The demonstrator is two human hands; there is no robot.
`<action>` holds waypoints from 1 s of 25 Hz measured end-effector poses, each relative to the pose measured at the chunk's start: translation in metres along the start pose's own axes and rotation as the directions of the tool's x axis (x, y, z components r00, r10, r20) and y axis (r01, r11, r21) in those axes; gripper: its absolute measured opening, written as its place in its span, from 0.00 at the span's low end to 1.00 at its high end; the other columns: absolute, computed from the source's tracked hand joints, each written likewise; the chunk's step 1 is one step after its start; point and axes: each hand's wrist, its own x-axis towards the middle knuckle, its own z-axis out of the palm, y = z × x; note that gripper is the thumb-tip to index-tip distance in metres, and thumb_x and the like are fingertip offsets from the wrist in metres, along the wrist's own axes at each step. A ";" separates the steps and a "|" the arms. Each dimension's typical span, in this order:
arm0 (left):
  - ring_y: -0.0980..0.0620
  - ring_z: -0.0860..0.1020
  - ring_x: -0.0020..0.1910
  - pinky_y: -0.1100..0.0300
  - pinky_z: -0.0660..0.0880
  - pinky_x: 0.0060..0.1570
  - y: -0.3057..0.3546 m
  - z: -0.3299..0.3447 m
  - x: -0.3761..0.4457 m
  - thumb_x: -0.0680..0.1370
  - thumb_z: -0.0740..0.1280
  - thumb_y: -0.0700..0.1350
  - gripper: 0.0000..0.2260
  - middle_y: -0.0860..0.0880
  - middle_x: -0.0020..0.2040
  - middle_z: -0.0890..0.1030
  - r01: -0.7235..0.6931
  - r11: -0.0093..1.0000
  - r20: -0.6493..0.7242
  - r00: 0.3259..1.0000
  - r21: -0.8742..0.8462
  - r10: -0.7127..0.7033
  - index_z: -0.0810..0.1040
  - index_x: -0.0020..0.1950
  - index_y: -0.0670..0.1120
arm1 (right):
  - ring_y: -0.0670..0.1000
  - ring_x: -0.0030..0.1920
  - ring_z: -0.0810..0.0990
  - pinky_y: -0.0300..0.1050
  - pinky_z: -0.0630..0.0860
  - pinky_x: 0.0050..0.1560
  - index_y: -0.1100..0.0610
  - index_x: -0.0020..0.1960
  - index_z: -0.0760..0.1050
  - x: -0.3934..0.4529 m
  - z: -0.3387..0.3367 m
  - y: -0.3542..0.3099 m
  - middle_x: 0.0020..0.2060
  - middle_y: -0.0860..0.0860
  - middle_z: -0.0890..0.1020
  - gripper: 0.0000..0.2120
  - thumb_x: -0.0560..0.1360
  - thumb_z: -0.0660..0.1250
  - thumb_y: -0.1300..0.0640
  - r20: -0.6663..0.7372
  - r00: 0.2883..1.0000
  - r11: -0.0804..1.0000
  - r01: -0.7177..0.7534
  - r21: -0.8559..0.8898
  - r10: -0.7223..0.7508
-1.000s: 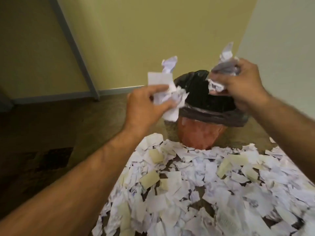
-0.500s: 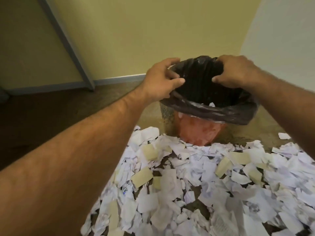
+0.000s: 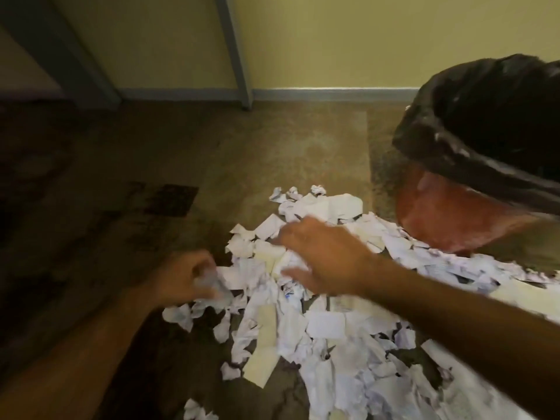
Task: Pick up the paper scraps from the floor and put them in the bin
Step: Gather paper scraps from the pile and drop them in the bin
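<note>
Your left hand (image 3: 185, 280) sits at the left edge of the paper scraps (image 3: 318, 325) on the floor (image 3: 272, 153), grip curled around a small wad to bunch it before lifting. Your right hand (image 3: 327, 256) hovers over the middle of the pile, fingers spread loosely and holding nothing, apparently set to rake in more. The bin (image 3: 448, 219) with its black liner stands just right of the scraps, so each carry is short; faint print on some scraps is too blurred to read.

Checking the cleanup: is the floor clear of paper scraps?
No: a broad pile of paper scraps still covers the floor beside the bin.
</note>
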 end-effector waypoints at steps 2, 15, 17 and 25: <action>0.57 0.75 0.53 0.61 0.76 0.50 -0.040 0.030 -0.031 0.59 0.82 0.57 0.32 0.57 0.56 0.74 0.165 0.985 0.139 0.976 0.047 -0.170 0.71 0.57 0.59 | 0.56 0.69 0.66 0.55 0.76 0.59 0.48 0.75 0.59 0.006 0.043 -0.026 0.74 0.55 0.64 0.32 0.75 0.66 0.41 0.275 0.959 0.996 0.082 -0.044 -0.067; 0.78 0.57 0.64 0.83 0.56 0.59 -0.062 0.192 -0.085 0.67 0.75 0.47 0.55 0.74 0.66 0.48 -0.112 0.977 -0.052 0.993 -0.181 0.104 0.33 0.66 0.79 | 0.66 0.72 0.62 0.58 0.77 0.56 0.46 0.77 0.55 -0.006 0.132 -0.040 0.77 0.61 0.51 0.37 0.75 0.71 0.53 0.487 0.873 0.981 0.106 -0.165 -0.013; 0.81 0.58 0.60 0.82 0.64 0.50 -0.061 0.190 -0.076 0.61 0.81 0.50 0.58 0.77 0.63 0.47 -0.094 0.943 -0.046 0.995 -0.320 0.083 0.38 0.68 0.79 | 0.66 0.69 0.66 0.58 0.78 0.52 0.49 0.75 0.60 -0.009 0.134 -0.042 0.76 0.63 0.55 0.30 0.77 0.67 0.59 0.468 0.883 0.977 0.129 -0.171 -0.035; 0.57 0.71 0.58 0.71 0.73 0.55 -0.037 0.187 -0.024 0.68 0.75 0.33 0.41 0.56 0.59 0.63 -0.116 0.937 -0.207 0.977 -0.330 0.048 0.64 0.71 0.66 | 0.68 0.65 0.70 0.60 0.79 0.50 0.54 0.73 0.67 -0.016 0.152 -0.045 0.72 0.64 0.65 0.28 0.75 0.66 0.66 0.423 0.904 0.978 0.134 -0.157 -0.056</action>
